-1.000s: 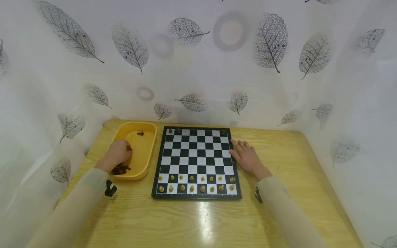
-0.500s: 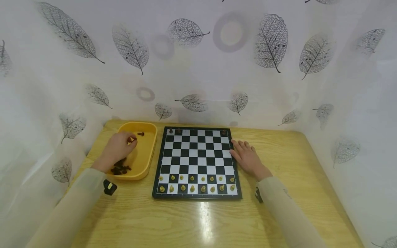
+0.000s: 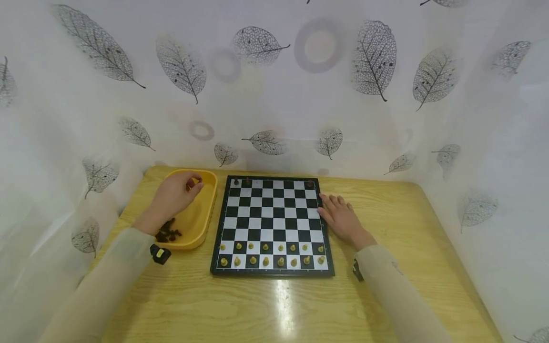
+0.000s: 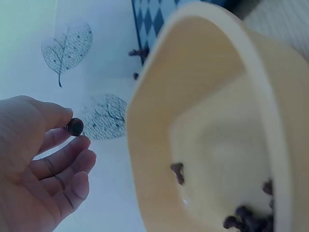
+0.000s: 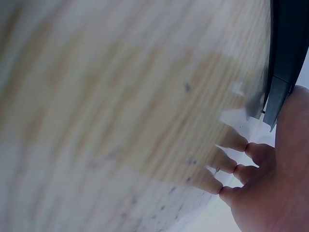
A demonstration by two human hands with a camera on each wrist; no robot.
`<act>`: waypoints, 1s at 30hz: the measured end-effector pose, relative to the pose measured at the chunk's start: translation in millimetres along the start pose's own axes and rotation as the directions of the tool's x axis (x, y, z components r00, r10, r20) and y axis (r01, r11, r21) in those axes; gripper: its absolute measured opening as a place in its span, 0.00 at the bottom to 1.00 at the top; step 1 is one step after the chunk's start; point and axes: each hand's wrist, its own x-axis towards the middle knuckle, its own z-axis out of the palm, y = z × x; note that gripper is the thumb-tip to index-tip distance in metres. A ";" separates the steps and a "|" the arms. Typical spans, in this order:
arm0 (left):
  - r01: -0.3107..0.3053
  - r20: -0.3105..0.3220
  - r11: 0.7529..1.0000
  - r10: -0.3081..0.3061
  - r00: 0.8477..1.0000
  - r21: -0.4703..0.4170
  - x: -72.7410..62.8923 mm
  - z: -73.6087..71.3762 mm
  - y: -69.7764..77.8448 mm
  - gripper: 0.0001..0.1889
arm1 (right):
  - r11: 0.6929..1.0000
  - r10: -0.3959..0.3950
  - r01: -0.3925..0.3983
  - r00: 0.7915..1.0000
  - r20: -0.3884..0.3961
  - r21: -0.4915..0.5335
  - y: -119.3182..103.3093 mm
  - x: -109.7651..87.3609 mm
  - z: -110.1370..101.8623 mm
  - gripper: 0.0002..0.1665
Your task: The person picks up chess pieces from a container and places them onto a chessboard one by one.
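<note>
My left hand (image 3: 175, 193) is above the far part of a yellow plastic tray (image 3: 198, 221). Between thumb and index finger it pinches a dark brown chess piece (image 4: 76, 126), whose round base faces the left wrist camera; its exact kind is hidden. Inside the tray, a heap of dark chess pieces (image 3: 168, 232) lies at the near left, and a single dark piece (image 4: 177, 172) lies apart. My right hand (image 3: 341, 220) rests at the right edge of the black-and-white chessboard (image 3: 267, 216), fingers straight and touching its side.
Two rows of yellowish chess pieces (image 3: 266, 260) stand along the board's near side. On the far row are two dark pieces (image 3: 247, 182) at the left and one dark piece (image 3: 310, 183) at the right corner. A leaf-printed curtain (image 3: 274, 95) borders the wooden table (image 3: 240, 305).
From low in the tray, my left hand has risen and moved away from me and slightly right, carrying the dark chess piece. My right hand has stayed at the board's edge.
</note>
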 end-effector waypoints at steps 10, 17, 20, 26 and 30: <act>0.076 0.050 0.983 -0.069 0.996 -0.166 20.9 1.2 31.3 0.21 | 1.000 0.000 0.000 1.000 0.005 -0.001 -1.4 -0.5 -1.5 0.42; 0.094 0.057 0.962 -0.082 0.995 -0.255 40.1 17.7 48.0 0.18 | 1.000 0.005 -0.005 1.000 0.013 0.004 -2.2 -0.9 -2.2 0.42; 0.104 0.070 0.953 -0.088 0.994 -0.285 45.2 22.8 54.8 0.17 | 1.000 0.003 -0.003 1.000 0.009 0.008 -2.0 -1.0 -1.9 0.42; 0.087 0.061 0.944 -0.071 0.996 -0.319 52.9 30.1 65.4 0.16 | 1.000 -0.001 0.001 1.000 -0.009 0.005 -1.7 -1.3 -1.9 0.42; 0.074 0.065 0.942 -0.056 0.996 -0.328 59.9 40.9 70.2 0.16 | 1.000 -0.002 0.002 1.000 -0.005 0.006 -1.7 -1.4 -2.1 0.42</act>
